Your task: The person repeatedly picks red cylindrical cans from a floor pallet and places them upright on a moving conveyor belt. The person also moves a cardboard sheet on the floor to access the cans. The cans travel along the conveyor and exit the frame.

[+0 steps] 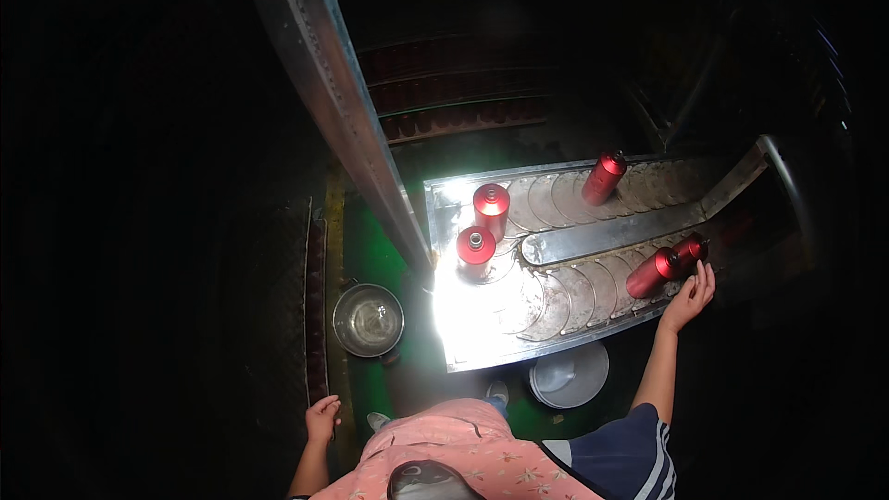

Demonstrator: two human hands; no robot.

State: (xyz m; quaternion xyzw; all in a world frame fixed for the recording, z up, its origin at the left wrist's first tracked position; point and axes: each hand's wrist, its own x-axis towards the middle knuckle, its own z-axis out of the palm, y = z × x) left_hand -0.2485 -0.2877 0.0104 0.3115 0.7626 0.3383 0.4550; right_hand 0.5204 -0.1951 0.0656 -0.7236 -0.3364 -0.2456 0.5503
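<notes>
My right hand (687, 302) reaches to the conveyor's right part with its fingers stretched out. Its fingertips are beside a red metal bottle (690, 248), and I cannot tell if they touch it. Close by, on the near lane, leans or stands another red bottle (652, 274). Two more red bottles, one in front (476, 255) and one behind (492, 208), stand at the brightly lit left end. A further red bottle (605, 178) is on the far lane. Down at my left side, away from the conveyor, my left hand (322, 418) is loosely curled, with nothing visible in it.
The looped plate-chain conveyor (607, 236) has a metal centre strip and raised edges. A metal post (347, 93) rises at its left corner. Metal basins stand on the floor, one to the left (369, 320) and one under the near edge (569, 376). Dark rows of red items (463, 118) lie beyond.
</notes>
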